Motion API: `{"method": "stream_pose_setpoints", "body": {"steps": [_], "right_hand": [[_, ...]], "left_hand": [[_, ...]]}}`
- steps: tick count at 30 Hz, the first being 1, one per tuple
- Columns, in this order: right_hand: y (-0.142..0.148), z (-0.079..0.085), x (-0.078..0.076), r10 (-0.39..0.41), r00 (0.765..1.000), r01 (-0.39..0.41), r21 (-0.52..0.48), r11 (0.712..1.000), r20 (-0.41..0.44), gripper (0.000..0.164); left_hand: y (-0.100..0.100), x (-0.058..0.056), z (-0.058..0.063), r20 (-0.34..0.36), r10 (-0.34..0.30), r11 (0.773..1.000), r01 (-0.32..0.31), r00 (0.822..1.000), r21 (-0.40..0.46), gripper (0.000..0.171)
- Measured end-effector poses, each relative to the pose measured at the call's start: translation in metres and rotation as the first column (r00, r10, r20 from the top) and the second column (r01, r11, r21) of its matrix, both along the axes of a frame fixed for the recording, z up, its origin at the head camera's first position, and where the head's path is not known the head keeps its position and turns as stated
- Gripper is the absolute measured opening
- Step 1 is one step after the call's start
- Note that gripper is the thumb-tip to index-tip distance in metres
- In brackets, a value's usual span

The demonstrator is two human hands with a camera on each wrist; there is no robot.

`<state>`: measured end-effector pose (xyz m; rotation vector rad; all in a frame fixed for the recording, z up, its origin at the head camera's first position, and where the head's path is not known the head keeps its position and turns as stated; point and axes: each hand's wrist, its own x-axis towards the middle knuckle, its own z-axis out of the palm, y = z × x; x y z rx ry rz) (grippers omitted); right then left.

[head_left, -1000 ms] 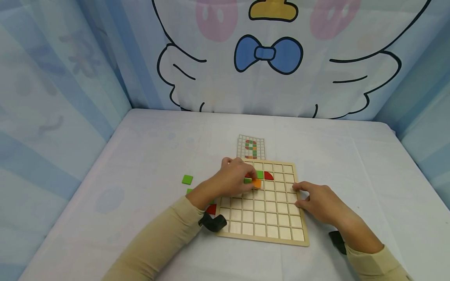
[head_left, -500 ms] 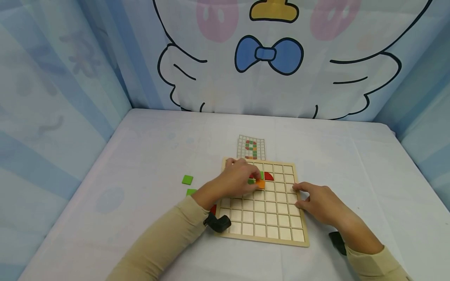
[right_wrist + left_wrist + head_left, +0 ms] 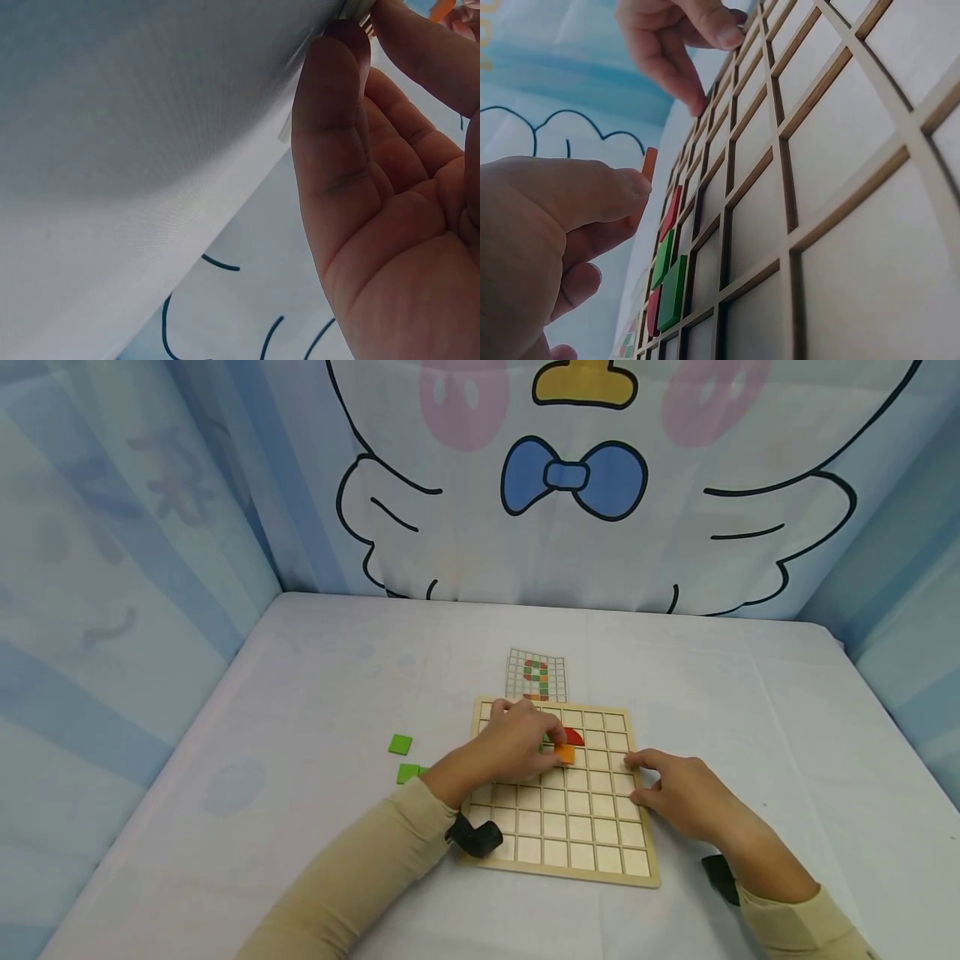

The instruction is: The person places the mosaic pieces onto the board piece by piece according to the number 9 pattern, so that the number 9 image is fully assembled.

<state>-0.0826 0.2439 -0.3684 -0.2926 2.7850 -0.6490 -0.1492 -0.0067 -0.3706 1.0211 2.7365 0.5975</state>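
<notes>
Between the thumb and fingers of my left hand (image 3: 517,745) is an orange square tile (image 3: 650,165), pinched just over the wooden grid board (image 3: 566,827). A red quarter-round tile (image 3: 573,737) lies in a cell near the board's far side. In the left wrist view, green tiles (image 3: 673,292) and another red tile (image 3: 654,311) sit in cells close to it; my left hand mostly hides these in the head view. My right hand (image 3: 678,789) holds the board's right edge with thumb and forefinger, the other fingers curled below in the right wrist view.
A printed pattern card (image 3: 513,677) lies beyond the board, partly under its far edge. Loose green tiles (image 3: 401,744) lie on the white tabletop (image 3: 315,710) left of the board. Patterned curtains (image 3: 135,568) surround the table. Both wrists wear black camera mounts.
My left hand has slid right across the board with the orange tile, now below the red quarter-round tile. My right hand and the board have stayed in place.
</notes>
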Motion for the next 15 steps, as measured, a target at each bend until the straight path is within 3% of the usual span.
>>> {"method": "stream_pose_setpoints", "body": {"steps": [15], "right_hand": [[0.0014,0.0,-0.0009,0.017,1.0,-0.017,-0.005,1.0,-0.013,0.049]], "left_hand": [[0.0096,-0.0008,-0.0062,0.003,0.028,1.0,-0.028,1.0,0.0,0.014]]}}
